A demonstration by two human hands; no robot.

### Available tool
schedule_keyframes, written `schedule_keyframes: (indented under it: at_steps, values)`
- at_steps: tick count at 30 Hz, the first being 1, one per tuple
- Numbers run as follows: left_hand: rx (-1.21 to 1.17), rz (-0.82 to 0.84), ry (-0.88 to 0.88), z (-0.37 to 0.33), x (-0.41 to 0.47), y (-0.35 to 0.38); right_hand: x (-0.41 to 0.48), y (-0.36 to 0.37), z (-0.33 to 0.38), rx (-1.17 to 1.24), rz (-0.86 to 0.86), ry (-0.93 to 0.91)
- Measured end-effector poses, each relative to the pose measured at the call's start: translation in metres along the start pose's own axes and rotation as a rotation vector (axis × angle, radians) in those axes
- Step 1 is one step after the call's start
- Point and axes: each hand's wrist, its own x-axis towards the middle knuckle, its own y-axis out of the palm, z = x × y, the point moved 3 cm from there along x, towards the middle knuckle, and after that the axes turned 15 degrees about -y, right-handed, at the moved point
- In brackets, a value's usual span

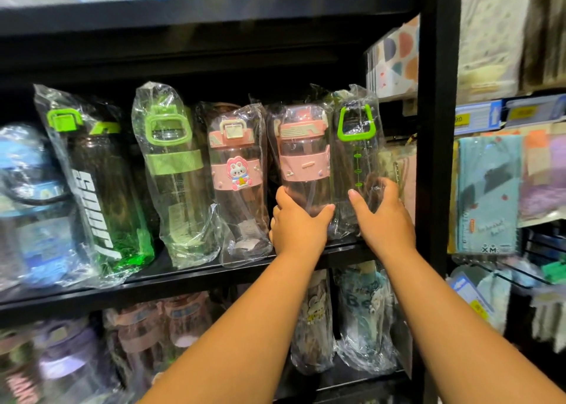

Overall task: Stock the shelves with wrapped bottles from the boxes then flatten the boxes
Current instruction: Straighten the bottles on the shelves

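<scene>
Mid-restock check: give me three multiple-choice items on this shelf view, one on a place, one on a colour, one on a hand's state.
1. Where is the green-handled bottle? A top shelf. B right end of the middle shelf. C floor.
2. What colour is the lid on the left-hand bottle? A blue. B pink. C black.
3. What is the right hand doing? A hanging idle. B holding a box. C gripping the green-handled bottle.
Key: 1 B, it stands last in the row; 2 B, pink shows above the left hand; 3 C, thumb and fingers curl round it.
</scene>
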Motion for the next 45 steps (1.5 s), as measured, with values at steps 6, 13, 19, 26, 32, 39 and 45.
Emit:
schedule_keyframes:
  at_steps: [6, 13, 19, 26, 32, 39, 45]
  values:
    - [-0.006, 0.014, 0.006, 0.003, -0.003, 0.000, -0.003, 0.003, 0.000, -0.090, 0.046, -0.001]
    - [-0.051, 0.078, 0.217, 0.021, -0.052, -0.025, -0.056, -0.002, 0.003, 0.059, -0.024, -0.075]
    - [-0.071, 0.042, 0.332, 0.133, -0.119, -0.034, -0.174, 0.010, -0.032, 0.076, -0.115, -0.113]
    - [0.098, 0.094, 0.037, 0.245, -0.115, -0.017, -0.221, 0.064, -0.098, 0.029, 0.221, 0.350]
    - [0.100, 0.136, -0.135, 0.285, -0.096, -0.012, -0.200, 0.097, -0.133, -0.080, 0.219, 0.436]
    - [-0.024, 0.243, -0.306, 0.310, -0.078, -0.001, -0.193, 0.120, -0.164, -0.193, 0.264, 0.503]
    - [-0.055, 0.184, -0.330, 0.323, -0.066, 0.007, -0.187, 0.129, -0.171, -0.343, 0.222, 0.515]
